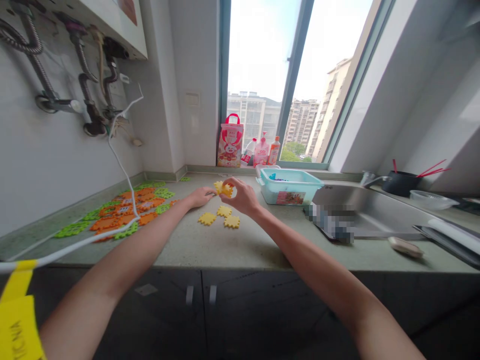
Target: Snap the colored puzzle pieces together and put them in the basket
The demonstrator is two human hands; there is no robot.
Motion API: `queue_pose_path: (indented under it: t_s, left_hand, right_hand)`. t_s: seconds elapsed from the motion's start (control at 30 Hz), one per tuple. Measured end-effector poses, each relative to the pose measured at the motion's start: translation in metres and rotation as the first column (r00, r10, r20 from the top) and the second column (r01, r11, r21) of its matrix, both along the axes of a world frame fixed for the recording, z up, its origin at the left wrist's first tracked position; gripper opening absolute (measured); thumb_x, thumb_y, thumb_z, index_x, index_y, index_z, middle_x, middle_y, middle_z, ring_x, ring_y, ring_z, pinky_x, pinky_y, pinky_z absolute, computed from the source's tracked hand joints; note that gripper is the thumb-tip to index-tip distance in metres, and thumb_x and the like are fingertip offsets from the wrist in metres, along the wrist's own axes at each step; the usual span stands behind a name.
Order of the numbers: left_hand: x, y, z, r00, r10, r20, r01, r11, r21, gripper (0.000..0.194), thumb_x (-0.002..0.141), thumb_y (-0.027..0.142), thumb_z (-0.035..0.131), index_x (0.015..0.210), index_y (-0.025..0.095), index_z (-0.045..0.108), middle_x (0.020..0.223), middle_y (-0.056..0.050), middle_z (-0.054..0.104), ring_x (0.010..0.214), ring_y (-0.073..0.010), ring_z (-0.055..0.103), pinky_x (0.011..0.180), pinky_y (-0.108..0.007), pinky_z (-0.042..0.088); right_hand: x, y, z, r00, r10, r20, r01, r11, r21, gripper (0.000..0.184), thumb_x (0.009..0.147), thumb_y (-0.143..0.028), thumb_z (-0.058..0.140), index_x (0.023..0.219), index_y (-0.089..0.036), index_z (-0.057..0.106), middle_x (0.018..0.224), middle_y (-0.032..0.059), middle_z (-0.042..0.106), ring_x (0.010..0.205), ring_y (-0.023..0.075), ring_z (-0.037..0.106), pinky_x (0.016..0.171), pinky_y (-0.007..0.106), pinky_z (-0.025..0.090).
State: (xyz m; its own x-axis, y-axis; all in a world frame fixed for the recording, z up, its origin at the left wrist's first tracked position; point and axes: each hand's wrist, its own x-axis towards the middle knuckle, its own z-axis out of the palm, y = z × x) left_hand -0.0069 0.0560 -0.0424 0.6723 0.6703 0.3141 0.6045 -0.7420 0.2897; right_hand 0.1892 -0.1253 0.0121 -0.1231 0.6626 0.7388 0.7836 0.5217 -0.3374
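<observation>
Both arms reach out over a grey-green counter (240, 245). My right hand (243, 196) is closed round a small cluster of yellow toothed puzzle pieces (223, 188), held just above the counter. My left hand (200, 196) pinches the same cluster from its left side. Three loose yellow pieces (221, 217) lie flat on the counter right below the hands.
Orange and green pieces (123, 212) are spread at the left by the wall, with a white cable (123, 170) across them. A pale blue tub (288, 186) stands right of the hands, then a steel sink (367, 215). Bottles and a pink bag (230, 141) sit by the window.
</observation>
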Motion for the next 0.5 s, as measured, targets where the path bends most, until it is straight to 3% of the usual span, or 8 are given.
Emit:
queue_pose_path:
  t_s: [0.1, 0.17, 0.27, 0.5]
  left_hand:
    - [0.001, 0.0, 0.001, 1.0, 0.015, -0.022, -0.015, 1.0, 0.006, 0.036, 0.093, 0.025, 0.051, 0.12, 0.019, 0.075, 0.129, -0.007, 0.071, 0.123, -0.025, 0.063, 0.113, -0.034, 0.044]
    - [0.001, -0.001, 0.002, 0.999, 0.007, -0.036, -0.007, 1.0, 0.0, 0.038, 0.092, 0.025, 0.05, 0.121, 0.019, 0.074, 0.132, -0.007, 0.071, 0.125, -0.024, 0.062, 0.113, -0.033, 0.043]
    - [0.0, -0.003, 0.003, 0.999, -0.013, -0.037, 0.012, 1.0, -0.02, 0.04, 0.092, 0.026, 0.048, 0.122, 0.021, 0.074, 0.133, -0.005, 0.07, 0.126, -0.0216, 0.062, 0.113, -0.031, 0.042]
    - [0.001, -0.007, 0.005, 0.999, -0.003, -0.033, 0.003, 1.0, -0.02, 0.04, 0.093, 0.029, 0.048, 0.122, 0.021, 0.074, 0.132, -0.005, 0.071, 0.126, -0.0217, 0.062, 0.113, -0.029, 0.042]
  right_hand:
    - [0.004, 0.005, -0.005, 0.997, -0.061, 0.057, 0.064, 0.996, -0.067, 0.027, 0.085, -0.038, 0.073, 0.108, -0.026, 0.067, 0.109, 0.0031, 0.073, 0.097, 0.0198, 0.067, 0.087, 0.03, 0.048]
    - [0.005, 0.008, -0.01, 0.983, -0.026, 0.183, 0.068, 0.971, -0.227, 0.03, 0.082, -0.042, 0.076, 0.107, -0.026, 0.069, 0.105, 0.0028, 0.075, 0.093, 0.0197, 0.068, 0.082, 0.029, 0.048]
    - [0.006, 0.013, -0.017, 0.943, 0.085, 0.322, 0.073, 0.892, -0.446, 0.039, 0.077, -0.046, 0.081, 0.11, -0.028, 0.071, 0.101, 0.0022, 0.076, 0.088, 0.0191, 0.069, 0.075, 0.026, 0.047]
    - [0.005, 0.015, -0.015, 0.919, 0.075, 0.386, 0.104, 0.9, -0.422, 0.04, 0.077, -0.042, 0.079, 0.113, -0.027, 0.072, 0.102, 0.0047, 0.077, 0.087, 0.0214, 0.069, 0.073, 0.027, 0.044]
